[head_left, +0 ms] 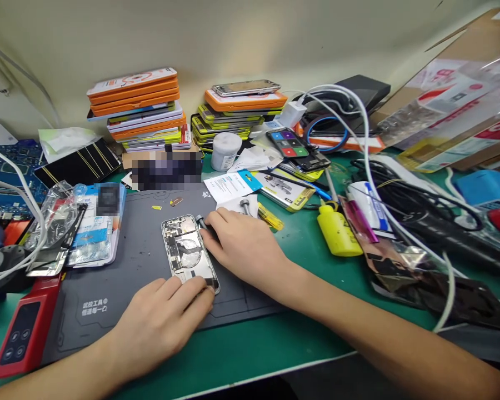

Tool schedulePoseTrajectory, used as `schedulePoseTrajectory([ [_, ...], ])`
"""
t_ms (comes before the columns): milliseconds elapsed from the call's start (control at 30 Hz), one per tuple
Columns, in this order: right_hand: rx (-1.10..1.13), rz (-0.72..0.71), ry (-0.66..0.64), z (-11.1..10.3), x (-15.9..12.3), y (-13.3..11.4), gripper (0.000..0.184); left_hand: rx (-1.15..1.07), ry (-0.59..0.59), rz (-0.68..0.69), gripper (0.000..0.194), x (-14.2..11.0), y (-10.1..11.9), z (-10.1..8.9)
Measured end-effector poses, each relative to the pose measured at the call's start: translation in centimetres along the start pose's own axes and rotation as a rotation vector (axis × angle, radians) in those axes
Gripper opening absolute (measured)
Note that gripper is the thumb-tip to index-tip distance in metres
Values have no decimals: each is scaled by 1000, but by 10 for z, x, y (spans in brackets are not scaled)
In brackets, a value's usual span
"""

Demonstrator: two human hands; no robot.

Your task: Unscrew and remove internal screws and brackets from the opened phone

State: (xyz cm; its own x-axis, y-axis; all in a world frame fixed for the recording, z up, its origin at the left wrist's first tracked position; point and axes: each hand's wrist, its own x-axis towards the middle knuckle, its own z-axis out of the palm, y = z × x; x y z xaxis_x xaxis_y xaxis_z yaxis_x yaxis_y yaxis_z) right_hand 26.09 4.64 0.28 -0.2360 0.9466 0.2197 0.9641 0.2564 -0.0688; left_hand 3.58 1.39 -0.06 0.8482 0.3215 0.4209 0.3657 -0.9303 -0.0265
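Observation:
An opened phone (194, 258) lies on the grey work mat (137, 239), its silver frame and inner parts showing. My left hand (162, 314) grips its lower end, the fingertips over the bottom edge. At the phone's upper right side, my right hand (245, 250) is closed around a slim dark tool (200, 221) with a metal end; most of it is hidden by the fingers, so its kind is unclear. Beyond that hand, a metal-capped tool (245, 206) rests on white paper. A small copper-coloured strip (175, 202) and a yellow scrap (156, 208) lie above the phone.
Orange and yellow boxes (137, 105) are stacked at the back. A white tub (226, 151) stands near them. Right of my hands are a yellow bottle (339, 231) and tangled cables (416, 205). A red device (27, 333) sits at left, below packaged parts (94, 233).

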Motion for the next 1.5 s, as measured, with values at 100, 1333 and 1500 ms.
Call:
schedulePoseTrajectory([
  [100,-5,-8,31,2,-1,1,20,-33,26,4,27,-1,-1,2],
  [1333,3,-15,25,0,-3,3,22,82,53,54,20,-2,2,1],
  [1500,1,-19,27,1,-3,4,22,6,-6,-15,28,-1,0,2],
])
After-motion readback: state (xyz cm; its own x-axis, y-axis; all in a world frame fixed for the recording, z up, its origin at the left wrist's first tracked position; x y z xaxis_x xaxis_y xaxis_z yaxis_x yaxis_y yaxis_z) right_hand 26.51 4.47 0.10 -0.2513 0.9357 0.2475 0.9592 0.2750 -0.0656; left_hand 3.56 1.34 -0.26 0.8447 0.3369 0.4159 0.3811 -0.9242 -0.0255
